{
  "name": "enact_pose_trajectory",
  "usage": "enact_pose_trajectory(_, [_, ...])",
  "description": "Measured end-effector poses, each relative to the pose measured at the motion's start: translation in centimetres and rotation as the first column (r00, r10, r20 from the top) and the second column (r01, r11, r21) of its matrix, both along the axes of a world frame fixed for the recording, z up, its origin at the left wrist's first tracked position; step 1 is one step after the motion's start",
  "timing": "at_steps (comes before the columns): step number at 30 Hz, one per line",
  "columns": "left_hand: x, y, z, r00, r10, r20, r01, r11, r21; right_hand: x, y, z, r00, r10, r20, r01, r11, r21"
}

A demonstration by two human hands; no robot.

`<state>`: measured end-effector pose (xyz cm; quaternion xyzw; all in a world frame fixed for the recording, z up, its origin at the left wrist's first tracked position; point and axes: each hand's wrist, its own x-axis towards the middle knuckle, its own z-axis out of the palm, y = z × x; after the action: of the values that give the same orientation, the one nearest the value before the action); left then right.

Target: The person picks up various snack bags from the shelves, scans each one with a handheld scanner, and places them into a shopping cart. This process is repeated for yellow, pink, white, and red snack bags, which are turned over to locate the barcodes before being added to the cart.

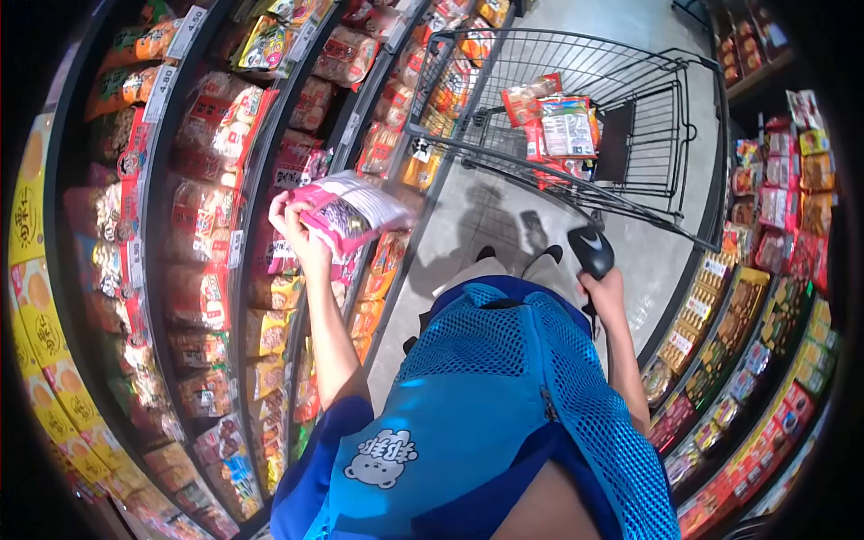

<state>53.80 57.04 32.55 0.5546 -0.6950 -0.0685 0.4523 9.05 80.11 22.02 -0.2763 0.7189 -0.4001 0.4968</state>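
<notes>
My left hand is closed on the edge of a pink and white snack bag, which is tilted in front of the left-hand shelves. The bag's far end is slightly blurred. In my right hand is a black handheld scanner, its rounded head pointing forward, above the floor and near the cart. Ahead of me stands a dark wire shopping cart with several packaged snacks in it, mostly red, one with a white label side up.
Tiered shelves full of bagged snacks and price tags run along my left. More shelves with boxed and bagged goods line the right side. A tiled grey floor lies between them.
</notes>
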Motion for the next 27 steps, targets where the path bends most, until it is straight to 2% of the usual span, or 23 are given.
enact_pose_trajectory(1, [0.5, -0.6, 0.0, 0.998, -0.054, 0.015, 0.054, 0.999, 0.007, 1.5, -1.8, 2.7, 0.999, 0.008, 0.052, -0.006, 0.999, -0.031])
enact_pose_trajectory(3, [-0.5, -0.8, 1.7, 0.909, -0.259, -0.327, 0.315, 0.94, 0.132, 4.2, -5.0, 4.5, 0.996, 0.014, 0.087, 0.0, 0.988, -0.154])
enact_pose_trajectory(4, [-1.5, -1.1, 2.2, 0.779, -0.257, -0.572, 0.413, 0.897, 0.16, 5.3, -6.6, 5.2, 0.99, 0.08, 0.112, -0.057, 0.978, -0.198])
enact_pose_trajectory(5, [-2.9, -0.9, 3.0, 0.627, -0.327, -0.707, 0.553, 0.826, 0.108, 7.3, -8.3, 7.4, 0.985, 0.074, 0.158, -0.022, 0.95, -0.311])
enact_pose_trajectory(6, [-3.2, -1.1, 2.8, 0.503, -0.315, -0.805, 0.625, 0.776, 0.086, 8.8, -9.9, 8.2, 0.965, 0.119, 0.234, -0.022, 0.925, -0.379])
enact_pose_trajectory(7, [-3.4, -1.4, 2.7, 0.37, -0.287, -0.884, 0.692, 0.72, 0.056, 10.3, -11.2, 8.6, 0.91, 0.168, 0.378, 0.034, 0.88, -0.474])
enact_pose_trajectory(8, [-4.8, -1.1, 3.8, 0.251, -0.361, -0.898, 0.76, 0.648, -0.047, 11.5, -12.8, 9.6, 0.96, 0.236, 0.151, -0.124, 0.84, -0.529])
enact_pose_trajectory(9, [-5.6, -0.3, 4.7, 0.136, -0.306, -0.942, 0.785, 0.614, -0.086, 12.5, -13.5, 11.5, 0.942, 0.276, 0.19, -0.178, 0.894, -0.412])
enact_pose_trajectory(11, [-5.4, -1.4, 2.4, 0.035, -0.405, -0.914, 0.83, 0.521, -0.199, 15.1, -14.8, 11.6, 0.91, 0.32, 0.263, -0.137, 0.832, -0.538])
enact_pose_trajectory(12, [-5.0, -1.5, 1.6, -0.059, -0.359, -0.931, 0.839, 0.488, -0.241, 15.8, -14.8, 11.5, 0.902, 0.319, 0.292, -0.12, 0.833, -0.54])
enact_pose_trajectory(13, [-5.4, -1.2, 1.1, -0.096, -0.335, -0.937, 0.824, 0.502, -0.264, 16.3, -14.7, 11.3, 0.892, 0.317, 0.322, -0.102, 0.836, -0.539])
enact_pose_trajectory(14, [-4.1, -2.4, 0.5, -0.173, 0.087, -0.981, 0.878, 0.464, -0.114, 16.8, -14.4, 10.9, 0.882, 0.313, 0.352, -0.084, 0.84, -0.536])
enact_pose_trajectory(15, [-2.8, -3.5, -0.7, -0.184, 0.498, -0.848, 0.934, 0.358, 0.008, 17.2, -14.0, 10.2, 0.879, 0.267, 0.395, -0.03, 0.859, -0.512])
enact_pose_trajectory(18, [-1.3, 0.8, -8.0, 0.167, 0.396, -0.903, 0.71, 0.587, 0.389, 18.6, -12.3, 9.5, 0.878, 0.081, 0.471, 0.164, 0.875, -0.455])
enact_pose_trajectory(19, [-3.4, 3.1, -1.8, -0.171, 0.554, -0.815, 0.741, 0.617, 0.264, 18.9, -12.0, 9.5, 0.897, 0.027, 0.442, 0.198, 0.869, -0.454])
enact_pose_trajectory(21, [-3.5, 5.8, -0.4, -0.086, 0.554, -0.828, 0.823, 0.508, 0.255, 19.4, -11.4, 9.2, 0.919, -0.083, 0.385, 0.267, 0.85, -0.454])
enact_pose_trajectory(23, [-4.3, 6.4, -1.6, 0.015, 0.479, -0.877, 0.829, 0.485, 0.279, 20.0, -11.0, 9.6, 0.909, -0.135, 0.395, 0.313, 0.847, -0.431])
enact_pose_trajectory(24, [-4.4, 6.5, -2.3, 0.058, 0.435, -0.899, 0.825, 0.485, 0.288, 20.2, -11.1, 9.5, 0.912, -0.135, 0.386, 0.308, 0.848, -0.431])
enact_pose_trajectory(27, [-4.4, 5.3, -3.7, 0.342, 0.252, -0.905, 0.685, 0.593, 0.424, 20.6, -11.7, 9.4, 0.943, -0.109, 0.313, 0.247, 0.862, -0.444])
